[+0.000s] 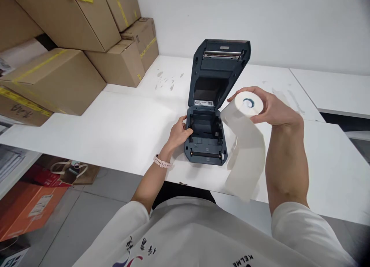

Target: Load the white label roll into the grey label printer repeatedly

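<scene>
A dark grey label printer (206, 143) sits on the white table (115, 132) with its lid (218, 72) swung up and its paper bay bare. My left hand (179, 133) rests against the printer's left side, fingers curled on the body. To the right of the printer and above the table, my right hand (270, 107) grips a white paper roll (248, 103). A long loose strip of paper (244, 155) hangs down from the roll in front of the table edge.
Several cardboard boxes (66, 47) are stacked at the left and back left of the table. A second white table (332, 89) adjoins at the right. Orange boxes (29, 205) and a bag (72, 170) lie on the floor under the left side.
</scene>
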